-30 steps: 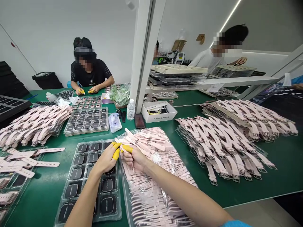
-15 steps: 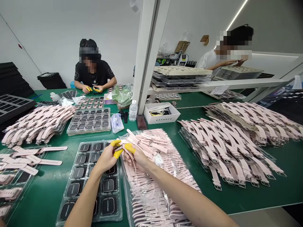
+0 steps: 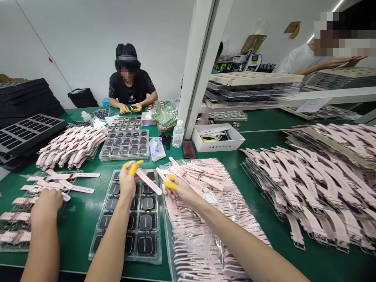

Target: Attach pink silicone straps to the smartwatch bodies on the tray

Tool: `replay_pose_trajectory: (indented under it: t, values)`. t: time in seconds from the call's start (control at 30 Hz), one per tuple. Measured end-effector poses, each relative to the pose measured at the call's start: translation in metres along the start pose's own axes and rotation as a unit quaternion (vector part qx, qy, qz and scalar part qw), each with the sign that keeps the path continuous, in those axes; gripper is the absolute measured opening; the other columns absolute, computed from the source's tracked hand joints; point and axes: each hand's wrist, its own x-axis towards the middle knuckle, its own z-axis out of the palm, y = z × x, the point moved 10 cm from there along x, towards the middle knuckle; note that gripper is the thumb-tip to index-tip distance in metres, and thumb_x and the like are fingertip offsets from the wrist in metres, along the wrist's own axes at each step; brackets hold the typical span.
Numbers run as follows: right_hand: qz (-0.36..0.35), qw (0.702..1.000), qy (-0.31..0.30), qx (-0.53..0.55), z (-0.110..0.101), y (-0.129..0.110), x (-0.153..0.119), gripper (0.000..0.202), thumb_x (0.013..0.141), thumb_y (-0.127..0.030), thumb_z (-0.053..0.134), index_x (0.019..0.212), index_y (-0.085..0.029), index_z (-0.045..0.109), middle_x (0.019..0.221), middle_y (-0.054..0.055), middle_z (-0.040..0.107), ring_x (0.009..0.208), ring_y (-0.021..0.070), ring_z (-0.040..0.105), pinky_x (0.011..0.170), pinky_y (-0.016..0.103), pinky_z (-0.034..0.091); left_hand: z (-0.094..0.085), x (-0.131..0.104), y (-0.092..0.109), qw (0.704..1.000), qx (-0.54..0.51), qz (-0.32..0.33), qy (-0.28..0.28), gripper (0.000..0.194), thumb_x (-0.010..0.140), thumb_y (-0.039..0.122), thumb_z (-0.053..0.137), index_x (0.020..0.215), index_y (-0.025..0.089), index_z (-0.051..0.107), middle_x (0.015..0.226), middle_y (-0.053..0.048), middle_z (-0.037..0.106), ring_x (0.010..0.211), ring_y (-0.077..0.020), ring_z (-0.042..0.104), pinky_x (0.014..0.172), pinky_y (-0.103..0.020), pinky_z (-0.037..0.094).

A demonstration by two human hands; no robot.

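Note:
My left hand [image 3: 129, 178], with yellow finger covers, is closed on one end of a pink watch strap [image 3: 148, 182]; whatever is fixed at that end is mostly hidden by the fingers. The strap slants down to the right above a clear tray [image 3: 158, 235] of dark square pieces. My right hand [image 3: 175, 187], also in yellow covers, is pinched on a second pink strap [image 3: 160, 173] at the near left of a strap heap. Under that heap lies a clear bag [image 3: 217, 231] packed with pink straps.
Another person's hand [image 3: 48, 201] is over the pink-strapped watches [image 3: 17, 217] at the left. More strap stacks [image 3: 293, 184] stand at the right. A white box [image 3: 219, 145], a bottle [image 3: 178, 134] and a post [image 3: 198, 66] are ahead. A person in black [image 3: 133, 88] sits opposite.
My hands have moved apart, and a strap now extends from my left hand. Another person's arm has come in at the left. The view has shifted, so the scene sits further right.

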Motion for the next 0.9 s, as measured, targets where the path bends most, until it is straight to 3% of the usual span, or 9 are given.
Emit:
replay_pose_trajectory:
  t: [0.1, 0.17, 0.27, 0.33, 0.47, 0.73, 0.9]
  values:
    - [-0.040, 0.999, 0.019, 0.018, -0.002, -0.006, 0.002, 0.042, 0.080, -0.055, 0.077, 0.083, -0.022, 0.051, 0.064, -0.005, 0.060, 0.047, 0.0086, 0.045, 0.045, 0.022, 0.035, 0.045, -0.019, -0.021, 0.983, 0.091, -0.037, -0.154, 0.044, 0.087, 0.042, 0.071, 0.121, 0.016, 0.062, 0.117, -0.016, 0.077, 0.068, -0.0186, 0.074, 0.055, -0.030, 0.060]
    - [-0.046, 0.999, 0.008, 0.024, 0.001, -0.005, 0.003, 0.041, 0.081, -0.056, 0.075, 0.079, -0.021, 0.053, 0.063, -0.004, 0.059, 0.046, 0.0090, 0.044, 0.044, 0.023, 0.033, 0.072, -0.036, -0.022, 0.956, 0.169, 0.023, -0.240, 0.036, 0.089, 0.032, 0.065, 0.122, 0.017, 0.067, 0.118, -0.013, 0.077, 0.089, -0.0221, 0.076, 0.078, -0.037, 0.065]
    - [-0.054, 0.998, -0.009, 0.022, 0.005, -0.005, 0.003, 0.039, 0.082, -0.053, 0.073, 0.075, -0.021, 0.053, 0.059, -0.004, 0.057, 0.045, 0.0088, 0.042, 0.044, 0.024, 0.030, 0.093, -0.054, -0.013, 0.903, 0.262, 0.149, -0.308, 0.038, 0.089, 0.017, 0.056, 0.124, 0.020, 0.071, 0.124, -0.011, 0.074, 0.115, -0.0236, 0.069, 0.107, -0.045, 0.055]
    - [-0.047, 0.999, -0.017, 0.021, 0.005, -0.002, 0.003, 0.036, 0.082, -0.050, 0.074, 0.076, -0.020, 0.054, 0.057, -0.004, 0.056, 0.044, 0.0085, 0.040, 0.043, 0.024, 0.028, 0.095, -0.060, -0.008, 0.879, 0.290, 0.194, -0.327, 0.045, 0.088, 0.012, 0.051, 0.129, 0.021, 0.070, 0.127, -0.011, 0.071, 0.121, -0.0239, 0.067, 0.110, -0.045, 0.052]
    - [-0.017, 0.998, -0.041, 0.048, 0.008, 0.001, 0.002, 0.031, 0.080, -0.045, 0.074, 0.080, -0.020, 0.056, 0.051, -0.006, 0.050, 0.042, 0.0078, 0.035, 0.043, 0.023, 0.022, 0.094, -0.062, -0.004, 0.856, 0.310, 0.223, -0.350, 0.050, 0.090, 0.008, 0.048, 0.134, 0.022, 0.067, 0.131, -0.012, 0.068, 0.123, -0.0240, 0.065, 0.109, -0.043, 0.053]
    - [0.001, 0.989, -0.010, 0.147, 0.010, 0.003, 0.003, 0.038, 0.072, -0.043, 0.080, 0.086, -0.022, 0.051, 0.050, -0.011, 0.043, 0.042, 0.0056, 0.027, 0.043, 0.022, 0.014, 0.089, -0.058, -0.010, 0.859, 0.327, 0.231, -0.318, 0.050, 0.093, 0.008, 0.046, 0.138, 0.023, 0.063, 0.131, -0.011, 0.067, 0.123, -0.0238, 0.063, 0.110, -0.042, 0.050]
    - [0.013, 0.985, 0.004, 0.174, 0.006, 0.010, 0.006, 0.042, 0.069, -0.046, 0.080, 0.082, -0.022, 0.048, 0.050, -0.011, 0.043, 0.042, 0.0046, 0.026, 0.042, 0.021, 0.013, 0.090, -0.060, -0.011, 0.857, 0.333, 0.179, -0.349, 0.044, 0.103, 0.024, 0.045, 0.145, 0.024, 0.058, 0.138, -0.012, 0.061, 0.130, -0.0249, 0.058, 0.117, -0.043, 0.045]
